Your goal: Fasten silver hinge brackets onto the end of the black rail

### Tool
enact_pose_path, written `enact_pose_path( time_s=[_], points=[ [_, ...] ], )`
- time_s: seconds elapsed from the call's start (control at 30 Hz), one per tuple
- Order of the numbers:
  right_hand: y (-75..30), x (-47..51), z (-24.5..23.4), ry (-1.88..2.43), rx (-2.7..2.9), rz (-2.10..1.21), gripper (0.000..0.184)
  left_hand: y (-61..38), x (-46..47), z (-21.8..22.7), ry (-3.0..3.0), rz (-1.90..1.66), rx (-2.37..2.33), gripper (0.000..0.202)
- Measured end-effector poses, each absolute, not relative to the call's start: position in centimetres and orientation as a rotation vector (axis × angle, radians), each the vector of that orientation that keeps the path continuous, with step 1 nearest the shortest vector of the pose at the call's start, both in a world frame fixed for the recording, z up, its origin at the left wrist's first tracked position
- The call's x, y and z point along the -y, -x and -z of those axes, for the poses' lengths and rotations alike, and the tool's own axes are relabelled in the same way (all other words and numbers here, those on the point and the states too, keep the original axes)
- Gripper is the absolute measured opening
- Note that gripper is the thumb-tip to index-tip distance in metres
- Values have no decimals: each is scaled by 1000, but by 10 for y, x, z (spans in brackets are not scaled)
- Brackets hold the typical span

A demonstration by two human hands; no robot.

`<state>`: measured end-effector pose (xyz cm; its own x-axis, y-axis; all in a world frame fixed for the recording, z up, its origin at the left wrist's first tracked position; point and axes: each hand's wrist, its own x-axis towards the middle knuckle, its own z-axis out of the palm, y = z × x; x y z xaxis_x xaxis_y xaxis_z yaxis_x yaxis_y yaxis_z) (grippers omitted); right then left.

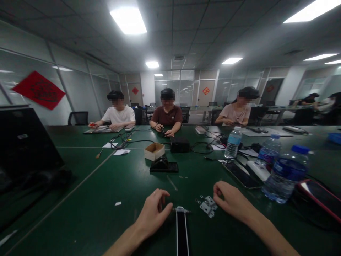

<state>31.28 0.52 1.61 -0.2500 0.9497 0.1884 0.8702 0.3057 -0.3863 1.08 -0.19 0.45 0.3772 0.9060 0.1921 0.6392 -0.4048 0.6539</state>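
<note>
My left hand (154,209) rests on the green table (93,199) with its fingers curled, the fingertips touching the top end of a black strip with silver edges (182,227) that runs toward me. My right hand (230,201) is curled in a loose pinch just right of a small metal hinge bracket (208,205) with tiny screws beside it. Whether either hand holds anything small cannot be made out.
A black holder on a dark pad (163,165), a small cardboard box (153,150), a black box with cables (179,145), three water bottles (285,174), phones (241,174) and a dark laptop (23,142) lie around. Three people sit across the table.
</note>
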Motion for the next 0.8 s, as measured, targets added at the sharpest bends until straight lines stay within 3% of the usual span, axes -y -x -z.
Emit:
enact_pose_path(
  time_s=[0.13,0.27,0.57,0.8],
  points=[
    [-265,21,-25,965,2229,-49,10,-22,20,4,-2484,-951,-1007,21],
    [-226,43,-22,624,2263,-70,14,-34,33,9,-2540,-1088,-661,12],
    [-227,38,-7,545,2140,1,11,-31,34,-4,-2307,-1023,-631,12],
    [-232,31,-3,591,2115,29,32,-28,31,-15,-2286,-1002,-455,9]
  ],
)
